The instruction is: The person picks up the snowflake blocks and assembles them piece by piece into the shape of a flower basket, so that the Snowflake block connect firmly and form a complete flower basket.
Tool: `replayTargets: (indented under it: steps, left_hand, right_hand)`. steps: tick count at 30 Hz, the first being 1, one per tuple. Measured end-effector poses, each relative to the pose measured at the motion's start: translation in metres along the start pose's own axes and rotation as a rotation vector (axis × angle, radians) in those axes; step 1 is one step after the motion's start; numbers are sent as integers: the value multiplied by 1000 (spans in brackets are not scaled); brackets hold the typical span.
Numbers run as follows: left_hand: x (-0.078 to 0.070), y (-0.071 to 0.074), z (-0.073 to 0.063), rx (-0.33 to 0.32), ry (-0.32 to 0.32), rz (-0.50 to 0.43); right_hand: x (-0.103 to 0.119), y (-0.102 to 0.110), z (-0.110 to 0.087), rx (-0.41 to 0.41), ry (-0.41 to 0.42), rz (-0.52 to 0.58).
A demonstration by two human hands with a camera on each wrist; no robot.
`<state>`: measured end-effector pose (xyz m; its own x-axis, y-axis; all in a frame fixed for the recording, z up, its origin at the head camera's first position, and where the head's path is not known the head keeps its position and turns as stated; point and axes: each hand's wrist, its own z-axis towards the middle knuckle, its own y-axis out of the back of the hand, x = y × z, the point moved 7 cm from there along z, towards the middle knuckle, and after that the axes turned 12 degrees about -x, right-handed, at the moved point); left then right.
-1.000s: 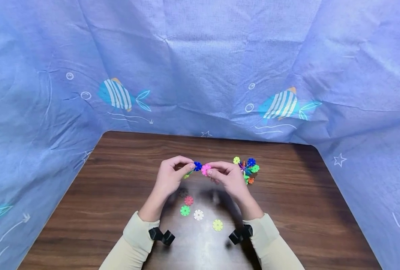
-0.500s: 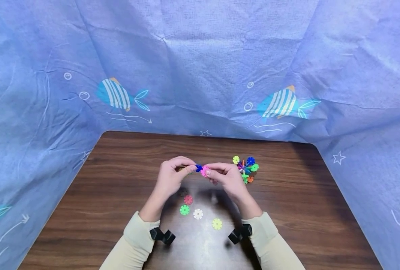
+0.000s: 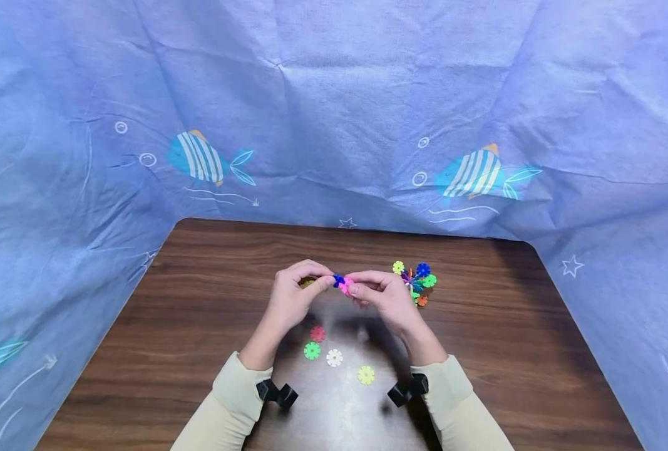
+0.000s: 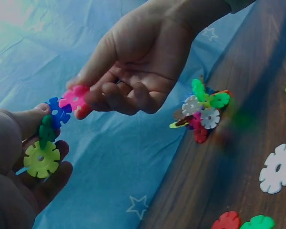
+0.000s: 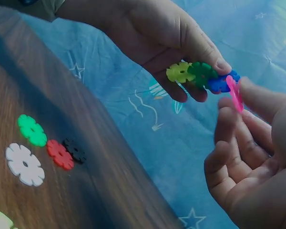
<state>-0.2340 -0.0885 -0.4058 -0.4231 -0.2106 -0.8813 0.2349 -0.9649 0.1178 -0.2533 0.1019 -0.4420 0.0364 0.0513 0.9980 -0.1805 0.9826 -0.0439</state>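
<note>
Above the table, my left hand [image 3: 291, 294] pinches a blue notched plastic disc [image 4: 62, 114] between thumb and fingers. A dark green disc [image 4: 46, 130] and a yellow disc [image 4: 41, 160] are joined to it in a short chain along the palm side. My right hand [image 3: 389, 300] pinches a pink notched disc [image 5: 234, 94] between thumb and forefinger. Pink and blue meet at their edges, at an angle to each other; how deep their slots sit together cannot be told. The right hand's other fingers are curled loosely, touching nothing.
A multicoloured cluster of joined discs [image 3: 415, 283] stands beyond my right hand. Loose on the brown table [image 3: 198, 313] lie red [image 3: 317, 333], green [image 3: 312, 351], white [image 3: 334, 357] and pale yellow [image 3: 365, 375] discs, plus a black disc [image 5: 74, 150]. A blue fish-print cloth [image 3: 334, 125] surrounds the table.
My left hand has moved slightly right, bringing the blue disc against the pink one. The blue disc has turned from facing up to nearly edge-on. My right hand keeps its pinch.
</note>
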Motion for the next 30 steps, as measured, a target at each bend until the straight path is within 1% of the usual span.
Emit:
replayTargets:
  steps: [2, 5, 8, 10, 12, 15, 17, 22, 26, 30]
  left_hand:
    - [0, 4, 2, -25, 20, -9]
    - [-1, 14, 6, -92, 47, -19]
    - [-1, 26, 10, -165, 83, -48]
    - [0, 32, 12, -201, 106, -66]
    - [0, 36, 13, -220, 127, -86]
    - [-2, 39, 15, -224, 137, -95]
    - [-2, 39, 15, -222, 145, -96]
    - [-2, 39, 12, -215, 163, -94]
    - [-1, 37, 11, -204, 172, -92]
    - [-2, 36, 11, -195, 166, -92]
  right_hand:
    - [4, 1, -1, 8, 34, -8]
    - [5, 3, 0, 4, 78, -92]
    - [-1, -3, 8, 28, 118, -249]
    - [-6, -11, 15, 75, 147, -359]
    - [-11, -21, 21, 125, 169, -467]
    - [-21, -38, 27, 205, 196, -609]
    - [-26, -50, 28, 256, 232, -696]
    - [-41, -78, 27, 365, 336, -838]
    - [-51, -89, 24, 384, 358, -936]
    - [-54, -92, 23, 346, 362, -995]
